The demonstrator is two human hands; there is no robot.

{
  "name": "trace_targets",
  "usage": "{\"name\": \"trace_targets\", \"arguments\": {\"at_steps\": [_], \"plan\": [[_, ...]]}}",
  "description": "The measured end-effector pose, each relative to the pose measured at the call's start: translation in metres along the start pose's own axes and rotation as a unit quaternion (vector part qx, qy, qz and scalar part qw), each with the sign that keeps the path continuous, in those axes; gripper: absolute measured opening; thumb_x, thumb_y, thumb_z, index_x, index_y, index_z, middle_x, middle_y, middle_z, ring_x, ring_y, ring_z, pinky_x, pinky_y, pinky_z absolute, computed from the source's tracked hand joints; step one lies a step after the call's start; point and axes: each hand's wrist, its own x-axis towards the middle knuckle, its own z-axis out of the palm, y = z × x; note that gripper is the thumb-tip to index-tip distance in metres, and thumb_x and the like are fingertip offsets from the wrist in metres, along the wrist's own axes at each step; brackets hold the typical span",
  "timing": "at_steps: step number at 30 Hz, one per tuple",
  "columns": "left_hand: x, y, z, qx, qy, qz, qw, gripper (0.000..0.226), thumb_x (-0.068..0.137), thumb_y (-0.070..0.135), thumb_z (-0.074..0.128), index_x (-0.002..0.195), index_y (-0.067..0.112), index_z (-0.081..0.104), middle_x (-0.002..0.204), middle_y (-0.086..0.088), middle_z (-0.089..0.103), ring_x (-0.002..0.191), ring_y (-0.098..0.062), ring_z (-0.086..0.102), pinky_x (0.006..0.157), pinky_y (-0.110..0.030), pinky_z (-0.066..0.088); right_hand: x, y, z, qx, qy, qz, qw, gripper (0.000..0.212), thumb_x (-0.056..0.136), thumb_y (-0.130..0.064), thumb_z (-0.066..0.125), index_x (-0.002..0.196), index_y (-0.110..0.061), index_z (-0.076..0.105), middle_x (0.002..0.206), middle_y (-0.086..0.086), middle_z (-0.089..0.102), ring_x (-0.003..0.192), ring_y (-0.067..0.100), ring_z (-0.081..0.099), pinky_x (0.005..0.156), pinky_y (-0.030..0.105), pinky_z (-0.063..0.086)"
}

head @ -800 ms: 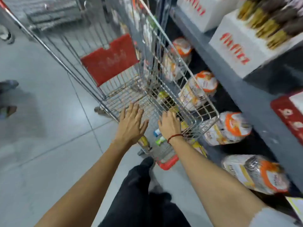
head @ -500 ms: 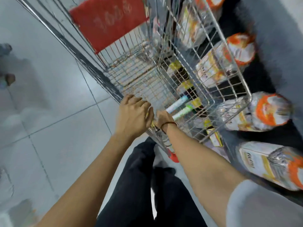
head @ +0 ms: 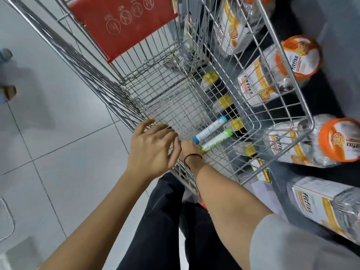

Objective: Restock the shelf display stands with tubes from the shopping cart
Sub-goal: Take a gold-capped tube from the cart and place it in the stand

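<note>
Two tubes lying side by side on the wire floor of the shopping cart (head: 288, 61), toward its near right corner: a blue-capped tube (head: 209, 129) and, just beside it on the near side, a green-capped tube (head: 216, 140). Probably light, rigid plastic, smooth and round, so likely to roll on the mesh and slip from a loose pinch; best wrapped around the mid-body, not taken by the caps. Near ends of both tubes meeting the right hand (head: 190, 150), reached down inside the basket. Right fingers hidden behind the left hand (head: 153, 148), so impossible to tell whether curled around a tube or merely touching. Left hand hovering over the near rim, fingers loosely spread and slightly curled, gripping nothing.

Little else visible in the basket. Red child-seat flap (head: 124, 22) at the far end, well apart from the tubes. Through the right wall, wrapped packs with orange lids (head: 272, 78) on a low dark shelf, just beside the cart. Main obstacle likely the cart's high wire wall and the crowding of both hands over one corner.
</note>
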Motion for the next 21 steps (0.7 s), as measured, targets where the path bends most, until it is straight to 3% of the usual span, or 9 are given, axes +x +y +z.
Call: {"name": "trace_targets", "arguments": {"at_steps": [3, 6, 8, 11, 13, 16, 18, 21], "plan": [[0.000, 0.000, -0.001, 0.001, -0.010, -0.001, 1.000, 0.032, 0.089, 0.024, 0.045, 0.074, 0.013, 0.071, 0.080, 0.001, 0.073, 0.089, -0.018, 0.067, 0.095, -0.036, 0.032, -0.002, 0.003, -0.011, 0.041, -0.017, 0.009, 0.999, 0.023, 0.089, -0.019, 0.055, 0.105, -0.003, 0.062, 0.110, 0.016, 0.065, 0.101, 0.031, 0.063, 0.079, 0.035, 0.050], [0.000, 0.001, -0.002, 0.001, -0.015, -0.003, 1.000, 0.032, 0.088, 0.025, 0.046, 0.073, 0.012, 0.071, 0.079, 0.000, 0.073, 0.087, -0.018, 0.067, 0.094, -0.037, 0.033, -0.006, 0.007, -0.035, 0.112, -0.035, 0.005, 0.993, 0.027, 0.088, -0.031, 0.058, 0.072, -0.009, 0.057, 0.088, 0.015, 0.061, 0.082, 0.028, 0.059, 0.067, 0.031, 0.044], [0.000, 0.002, -0.004, 0.002, -0.022, -0.007, 1.000, 0.033, 0.087, 0.025, 0.045, 0.073, 0.011, 0.071, 0.078, -0.001, 0.073, 0.085, -0.018, 0.067, 0.093, -0.037, 0.033, -0.012, 0.011, -0.052, 0.182, -0.014, 0.011, 0.983, 0.032, 0.084, -0.037, 0.064, 0.068, -0.010, 0.057, 0.080, 0.011, 0.057, 0.078, 0.026, 0.057, 0.063, 0.030, 0.045], [0.000, 0.003, -0.007, 0.003, -0.038, -0.009, 0.999, 0.036, 0.088, 0.026, 0.043, 0.070, 0.011, 0.070, 0.074, -0.001, 0.073, 0.082, -0.018, 0.067, 0.090, -0.037, 0.034, -0.028, 0.021, -0.075, 0.263, 0.046, 0.011, 0.964, 0.029, 0.079, -0.029, 0.069, 0.062, -0.012, 0.054, 0.070, 0.007, 0.057, 0.070, 0.022, 0.055, 0.049, 0.023, 0.039], [0.001, 0.004, -0.009, 0.005, -0.054, -0.009, 0.998, 0.038, 0.088, 0.027, 0.040, 0.066, 0.013, 0.068, 0.072, 0.000, 0.072, 0.078, -0.018, 0.067, 0.087, -0.038, 0.034, -0.044, 0.029, -0.091, 0.303, 0.081, -0.001, 0.949, 0.019, 0.079, -0.023, 0.070, 0.077, -0.006, 0.062, 0.081, 0.013, 0.063, 0.073, 0.021, 0.056, 0.051, 0.020, 0.040], [0.003, 0.005, -0.014, 0.018, -0.082, -0.011, 0.996, 0.042, 0.088, 0.030, 0.036, 0.058, 0.016, 0.062, 0.062, 0.001, 0.066, 0.064, -0.021, 0.062, 0.081, -0.037, 0.034, -0.074, 0.044, -0.119, 0.359, 0.142, -0.018, 0.922, 0.029, 0.079, -0.020, 0.071, 0.099, 0.000, 0.066, 0.094, 0.015, 0.067, 0.082, 0.022, 0.060, 0.066, 0.025, 0.050], [0.004, 0.006, -0.015, 0.023, -0.087, -0.010, 0.996, 0.043, 0.087, 0.032, 0.035, 0.054, 0.017, 0.058, 0.055, 0.001, 0.062, 0.057, -0.022, 0.059, 0.077, -0.036, 0.035, -0.095, 0.055, -0.137, 0.404, 0.189, -0.033, 0.895, 0.029, 0.077, -0.022, 0.074, 0.098, -0.003, 0.067, 0.094, 0.013, 0.069, 0.083, 0.021, 0.061, 0.075, 0.029, 0.052], [0.006, 0.007, -0.017, 0.034, -0.098, -0.023, 0.994, 0.045, 0.084, 0.033, 0.035, 0.050, 0.016, 0.058, 0.051, -0.002, 0.061, 0.050, -0.023, 0.058, 0.072, -0.035, 0.037, -0.126, 0.076, -0.161, 0.490, 0.253, -0.063, 0.832, 0.029, 0.075, -0.029, 0.075, 0.087, -0.004, 0.067, 0.086, 0.016, 0.071, 0.079, 0.029, 0.066, 0.076, 0.044, 0.055]]}}
